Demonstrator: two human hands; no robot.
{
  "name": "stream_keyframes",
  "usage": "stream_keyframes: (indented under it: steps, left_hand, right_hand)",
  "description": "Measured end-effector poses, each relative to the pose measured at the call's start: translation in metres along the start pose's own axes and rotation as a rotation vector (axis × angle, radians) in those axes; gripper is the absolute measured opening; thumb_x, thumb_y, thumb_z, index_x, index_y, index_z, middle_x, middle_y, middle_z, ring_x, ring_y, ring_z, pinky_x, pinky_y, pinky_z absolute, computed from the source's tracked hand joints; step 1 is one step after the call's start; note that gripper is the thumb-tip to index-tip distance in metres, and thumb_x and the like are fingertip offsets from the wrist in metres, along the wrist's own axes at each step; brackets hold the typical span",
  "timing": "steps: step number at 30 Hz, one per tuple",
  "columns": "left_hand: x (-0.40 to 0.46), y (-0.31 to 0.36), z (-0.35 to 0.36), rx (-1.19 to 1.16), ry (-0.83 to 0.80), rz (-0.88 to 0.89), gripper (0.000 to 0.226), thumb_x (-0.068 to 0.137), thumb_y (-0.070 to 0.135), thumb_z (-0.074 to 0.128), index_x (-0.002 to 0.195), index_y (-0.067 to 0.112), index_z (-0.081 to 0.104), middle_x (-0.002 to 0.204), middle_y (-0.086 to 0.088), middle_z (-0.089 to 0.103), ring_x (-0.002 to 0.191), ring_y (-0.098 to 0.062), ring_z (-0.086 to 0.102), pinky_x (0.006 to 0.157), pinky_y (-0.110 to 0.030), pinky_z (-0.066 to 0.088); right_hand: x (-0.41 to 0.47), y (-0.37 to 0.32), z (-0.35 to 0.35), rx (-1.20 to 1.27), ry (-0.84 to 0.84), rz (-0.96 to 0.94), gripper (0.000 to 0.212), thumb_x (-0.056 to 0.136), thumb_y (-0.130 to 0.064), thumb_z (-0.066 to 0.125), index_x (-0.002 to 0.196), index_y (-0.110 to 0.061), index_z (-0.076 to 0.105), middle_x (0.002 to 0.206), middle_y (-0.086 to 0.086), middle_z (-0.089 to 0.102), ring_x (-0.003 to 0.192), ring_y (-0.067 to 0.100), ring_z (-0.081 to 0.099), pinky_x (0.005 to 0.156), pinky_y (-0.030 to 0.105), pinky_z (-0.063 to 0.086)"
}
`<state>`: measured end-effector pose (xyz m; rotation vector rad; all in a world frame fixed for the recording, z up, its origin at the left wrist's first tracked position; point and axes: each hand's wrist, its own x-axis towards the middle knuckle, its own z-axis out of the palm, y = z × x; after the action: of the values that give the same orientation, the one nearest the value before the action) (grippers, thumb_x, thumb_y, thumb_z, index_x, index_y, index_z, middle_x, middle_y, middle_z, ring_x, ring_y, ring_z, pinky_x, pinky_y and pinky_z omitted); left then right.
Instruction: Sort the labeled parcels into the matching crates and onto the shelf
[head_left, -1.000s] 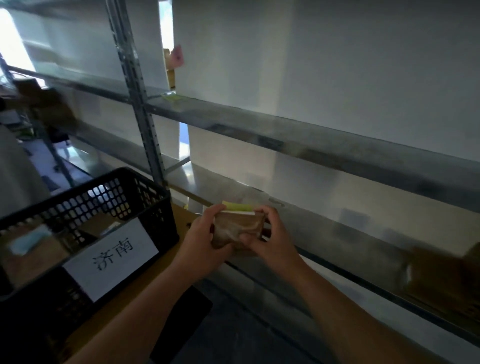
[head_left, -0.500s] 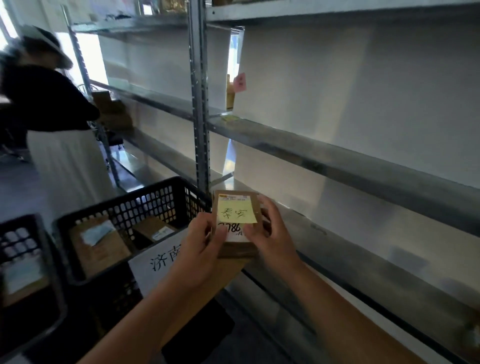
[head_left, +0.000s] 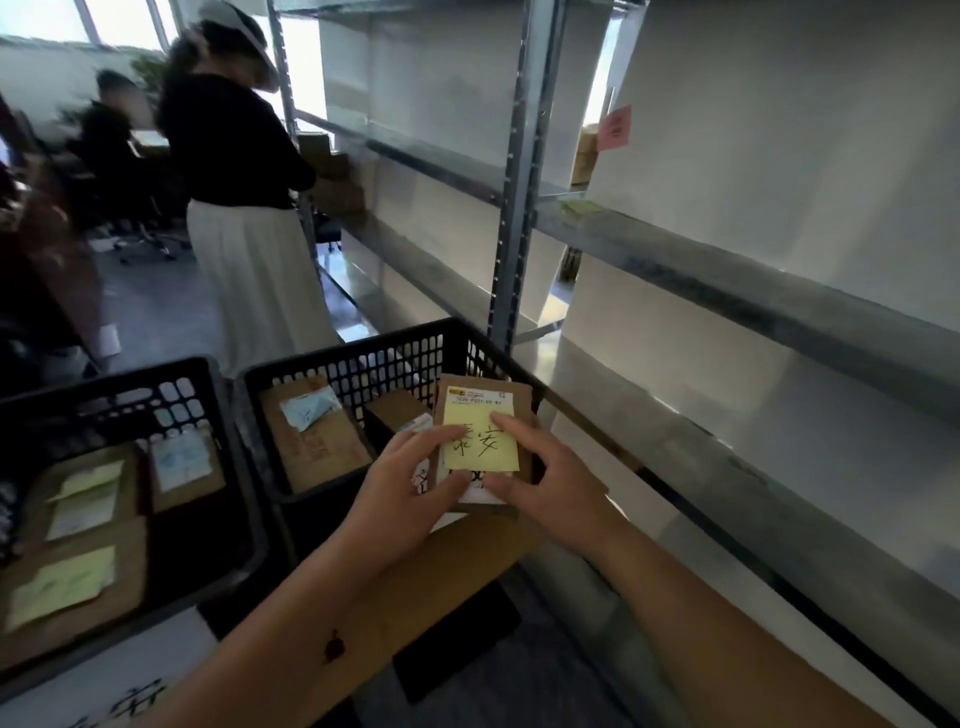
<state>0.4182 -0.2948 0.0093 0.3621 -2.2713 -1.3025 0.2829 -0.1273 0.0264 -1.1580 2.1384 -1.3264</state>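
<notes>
Grey floor (head_left: 156, 291), dim. Bright windows (head_left: 104, 21) at far left, glare washing the upper corner. White wall panels (head_left: 779, 130) behind the racking. A pink note (head_left: 614, 126) stuck on one panel. A person in black top and pale skirt (head_left: 244, 208) stood at the rack; another sat blurred beyond, by office chairs (head_left: 140, 234).

Two crates stand side by side: the left crate (head_left: 130, 467) and the right crate (head_left: 363, 374), each with parcels inside. The held parcel (head_left: 483, 441) is before the right crate; the shelf (head_left: 727, 270) is at the right.
</notes>
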Motion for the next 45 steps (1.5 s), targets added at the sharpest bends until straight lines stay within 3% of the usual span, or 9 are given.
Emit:
stream_keyframes:
  steps: [4,8,13,20,23,26,29,36,45]
  left_hand:
    - [-0.007,-0.01,-0.027,0.032,0.082,-0.049,0.045,0.091,0.033,0.071,0.131,0.046,0.055,0.122,0.021,0.048,0.11,0.008,0.051,0.087,-0.015,0.05]
    - [-0.015,-0.015,-0.058,0.037,0.16,-0.082,0.047,0.09,0.037,0.07,0.132,0.047,0.054,0.124,0.023,0.046,0.11,0.013,0.05,0.081,-0.01,0.051]
    - [-0.034,-0.017,-0.096,0.048,0.274,-0.16,0.047,0.086,0.049,0.07,0.129,0.054,0.054,0.125,0.02,0.047,0.11,0.006,0.053,0.081,-0.018,0.055]
    - [-0.081,-0.015,-0.143,0.088,0.501,-0.286,0.042,0.085,0.042,0.075,0.124,0.051,0.061,0.129,0.011,0.052,0.111,0.001,0.058,0.08,-0.021,0.058]
    - [-0.102,-0.011,-0.159,0.073,0.581,-0.329,0.04,0.088,0.035,0.075,0.122,0.051,0.063,0.131,0.009,0.052,0.114,-0.01,0.059,0.079,-0.028,0.061]
    - [-0.122,-0.008,-0.174,0.052,0.643,-0.387,0.039,0.089,0.03,0.074,0.124,0.045,0.064,0.131,0.003,0.052,0.113,-0.019,0.061,0.076,-0.034,0.063]
    - [-0.135,-0.01,-0.191,0.076,0.693,-0.418,0.04,0.09,0.028,0.074,0.128,0.039,0.064,0.128,0.004,0.052,0.11,-0.018,0.062,0.076,-0.034,0.063]
    - [-0.15,-0.049,-0.226,0.022,0.708,-0.46,0.041,0.09,0.029,0.075,0.129,0.033,0.064,0.127,-0.001,0.054,0.111,-0.02,0.064,0.084,-0.043,0.061]
    - [-0.149,-0.159,-0.268,0.008,0.515,-0.532,0.042,0.085,0.038,0.078,0.12,0.055,0.062,0.127,0.017,0.048,0.114,-0.005,0.056,0.081,-0.023,0.059]
  right_hand:
    - [0.023,-0.015,0.021,-0.018,-0.073,-0.05,0.066,0.095,-0.04,0.075,0.151,-0.052,0.043,0.154,-0.026,0.036,0.128,-0.007,0.047,0.084,0.004,0.048]
    - [0.048,-0.03,0.045,0.058,-0.2,-0.123,0.058,0.099,-0.037,0.07,0.138,-0.066,0.04,0.148,-0.026,0.035,0.12,-0.027,0.041,0.086,0.002,0.046]
    - [0.076,-0.047,0.078,0.079,-0.327,-0.2,0.058,0.099,-0.048,0.065,0.147,-0.064,0.036,0.166,-0.016,0.021,0.147,0.012,0.036,0.114,0.036,0.047]
    - [0.102,-0.079,0.141,0.014,-0.491,-0.315,0.075,0.086,-0.071,0.06,0.153,-0.063,0.026,0.171,-0.011,0.014,0.155,0.025,0.023,0.121,0.055,0.036]
    - [0.11,-0.092,0.169,0.069,-0.57,-0.356,0.073,0.092,-0.062,0.067,0.155,-0.056,0.03,0.17,-0.012,0.015,0.153,0.02,0.028,0.117,0.043,0.042]
    - [0.111,-0.104,0.194,0.064,-0.624,-0.398,0.074,0.091,-0.064,0.067,0.155,-0.057,0.029,0.168,-0.024,0.014,0.145,0.007,0.03,0.097,0.01,0.034]
    - [0.111,-0.115,0.215,0.087,-0.668,-0.398,0.076,0.087,-0.069,0.065,0.153,-0.058,0.029,0.154,-0.031,0.023,0.137,-0.001,0.032,0.085,0.0,0.034]
    - [0.128,-0.129,0.257,0.089,-0.695,-0.375,0.076,0.09,-0.064,0.066,0.157,-0.05,0.032,0.161,-0.019,0.034,0.144,0.01,0.039,0.117,0.039,0.043]
    - [0.181,-0.142,0.291,0.073,-0.555,-0.208,0.057,0.105,-0.054,0.052,0.159,-0.043,0.036,0.157,-0.005,0.049,0.145,0.011,0.043,0.107,0.023,0.036]
